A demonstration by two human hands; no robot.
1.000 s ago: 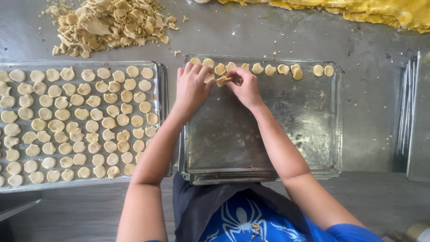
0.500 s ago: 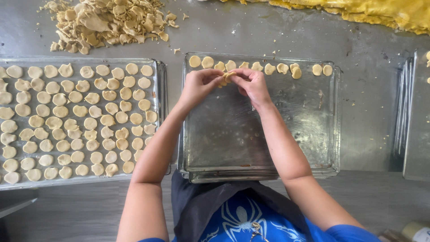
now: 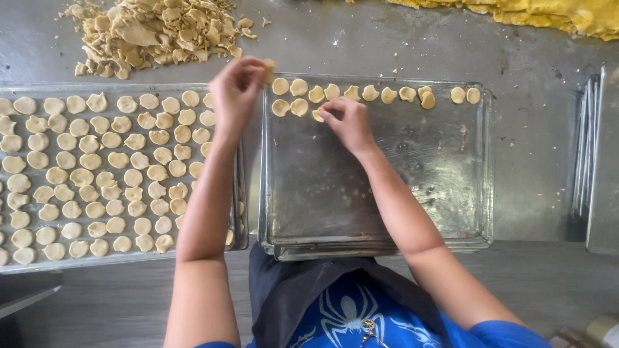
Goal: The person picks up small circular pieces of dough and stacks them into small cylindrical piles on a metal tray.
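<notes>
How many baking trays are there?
3: left tray full of dough rounds; middle tray nearly bare; right tray cut off. More may be stacked beneath.

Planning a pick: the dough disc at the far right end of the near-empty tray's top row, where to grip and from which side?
Take the end disc by its edges from above, with fingers on its near and far sides. It lies flat on the tray, a neighbouring disc close on its left and the tray wall on its right.

We see a bakery or food-production kitchen. A grey metal worktop [image 3: 400,45] carries a steel tray [image 3: 122,254] filled with rows of small dough rounds [image 3: 97,161], a second steel tray [image 3: 480,167] mostly bare, a heap of dough scraps [image 3: 155,29] near the far edge, and rolled yellow dough [image 3: 554,13] at the far right corner.
</notes>
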